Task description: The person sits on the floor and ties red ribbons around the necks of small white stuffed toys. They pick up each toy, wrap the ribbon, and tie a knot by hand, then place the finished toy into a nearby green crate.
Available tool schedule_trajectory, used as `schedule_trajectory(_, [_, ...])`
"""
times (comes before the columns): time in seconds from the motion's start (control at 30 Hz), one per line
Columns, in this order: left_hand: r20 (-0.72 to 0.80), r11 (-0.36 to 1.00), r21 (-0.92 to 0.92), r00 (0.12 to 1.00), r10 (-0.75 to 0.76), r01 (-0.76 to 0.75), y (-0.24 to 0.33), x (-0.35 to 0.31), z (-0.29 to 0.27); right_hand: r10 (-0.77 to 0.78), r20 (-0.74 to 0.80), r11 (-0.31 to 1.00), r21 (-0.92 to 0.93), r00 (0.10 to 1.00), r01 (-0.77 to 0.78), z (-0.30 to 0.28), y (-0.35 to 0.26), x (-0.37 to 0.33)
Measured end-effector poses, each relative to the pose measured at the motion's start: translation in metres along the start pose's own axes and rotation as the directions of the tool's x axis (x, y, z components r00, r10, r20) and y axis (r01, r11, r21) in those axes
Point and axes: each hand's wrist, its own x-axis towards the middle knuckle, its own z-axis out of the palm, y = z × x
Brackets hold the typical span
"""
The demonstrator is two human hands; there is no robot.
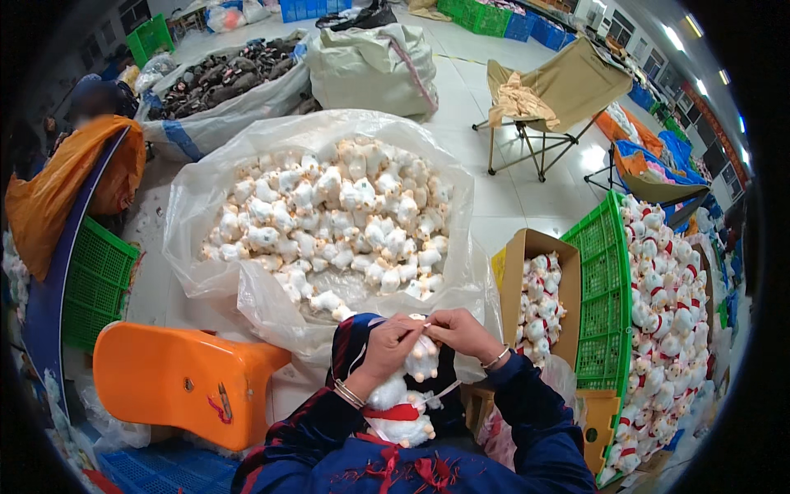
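Note:
Over my lap, my left hand and my right hand meet with fingertips pinched together at the top of a small white plush toy. What lies right between the fingertips is too small to make out. The left fingers cover part of the toy's side, and its lower end hangs over my dark trousers. Below it on my lap rests another white plush toy with a red scarf, touching neither hand. A thin pale strip lies beside it.
Ahead, a large clear plastic bag holds many white plush toys. An orange stool with small snips stands left. On the right are a cardboard box and a green crate of red-scarfed toys. Folding chairs stand beyond.

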Motion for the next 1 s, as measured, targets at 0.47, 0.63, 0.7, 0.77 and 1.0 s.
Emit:
schedule_trajectory(0.47, [0.048, 0.998, 0.013, 0.997, -0.059, 0.059, 0.002, -0.003, -0.001, -0.343, -0.064, 0.843, -0.460, 0.937, 0.277, 0.001, -0.007, 0.003])
schedule_trajectory(0.63, [0.023, 0.999, 0.022, 0.999, 0.036, -0.037, -0.002, -0.004, 0.000, -0.211, -0.164, 0.855, -0.509, 0.964, 0.101, 0.014, -0.011, 0.001])
schedule_trajectory(0.7, [0.025, 0.998, 0.013, 0.998, 0.060, -0.060, -0.002, -0.004, 0.000, -0.346, -0.203, 0.832, -0.517, 0.916, 0.200, 0.021, -0.005, 0.004])
schedule_trajectory(0.77, [0.041, 0.999, 0.005, 0.998, 0.051, -0.051, 0.000, -0.003, -0.001, -0.405, -0.181, 0.825, -0.494, 0.896, 0.273, 0.020, -0.001, 0.006])
schedule_trajectory(1.0, [-0.021, 0.997, 0.014, 0.997, 0.076, -0.076, -0.006, -0.009, -0.003, -0.022, 0.070, 0.997, -0.077, 0.997, 0.027, -0.013, -0.007, 0.003])
